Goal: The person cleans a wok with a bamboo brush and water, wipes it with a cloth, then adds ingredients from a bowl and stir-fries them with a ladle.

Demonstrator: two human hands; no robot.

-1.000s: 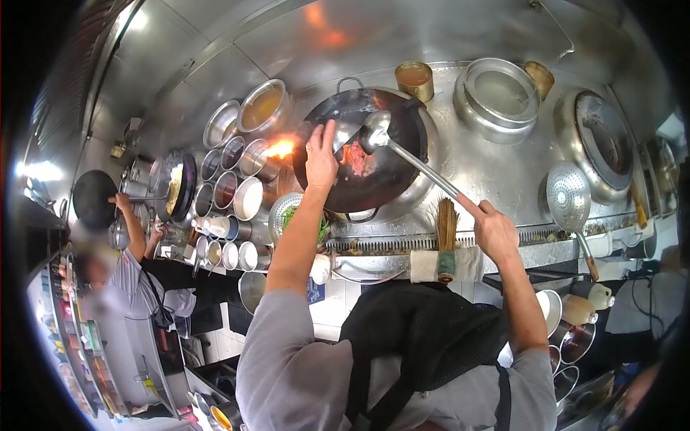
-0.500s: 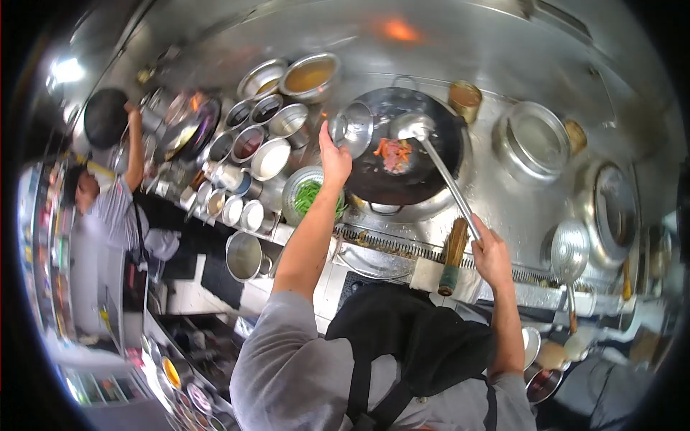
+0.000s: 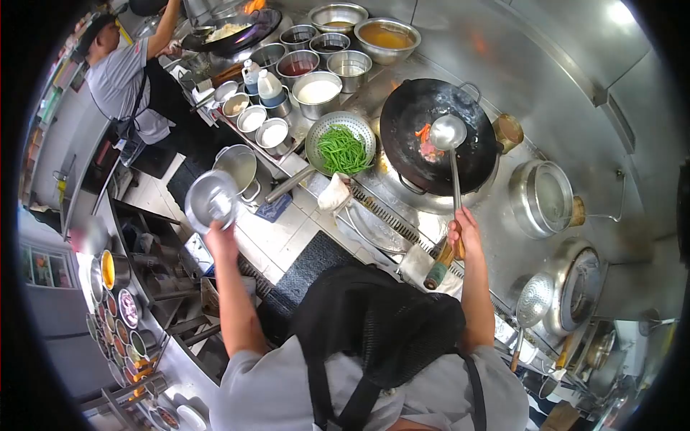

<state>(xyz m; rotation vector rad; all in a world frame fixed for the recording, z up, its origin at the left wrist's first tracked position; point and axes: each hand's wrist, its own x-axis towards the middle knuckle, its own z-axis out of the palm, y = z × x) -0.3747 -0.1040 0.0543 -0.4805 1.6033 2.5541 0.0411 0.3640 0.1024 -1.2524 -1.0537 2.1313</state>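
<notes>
Two hands stand well apart before you. Your left hand (image 3: 221,241) is raised off to the side over the aisle, forearm pointing forward, holding a bowl (image 3: 210,200) by its near edge. Your right hand (image 3: 466,233) is closed around the handle of a ladle (image 3: 449,133), forearm straight ahead, with the ladle's head inside the wok (image 3: 478,147).

Your left fingers and the bowl are smeared by blur, so you cannot make out the exact grip. The ladle's head hides part of the meat (image 3: 428,149) in the wok, and you cannot tell whether it touches the metal beneath. The bowl covers part of a pot (image 3: 243,161) behind it.

The ladle's handle crosses the wok's near rim, and a brush (image 3: 436,274) lies just beside your right hand; you cannot tell whether they touch. Left of the wok sits a strainer (image 3: 311,144) of green beans (image 3: 345,149), its handle jutting past the counter's edge toward the bowl. Floor (image 3: 284,241) opens between your arms, and bare counter (image 3: 514,251) lies right of your right hand.
</notes>
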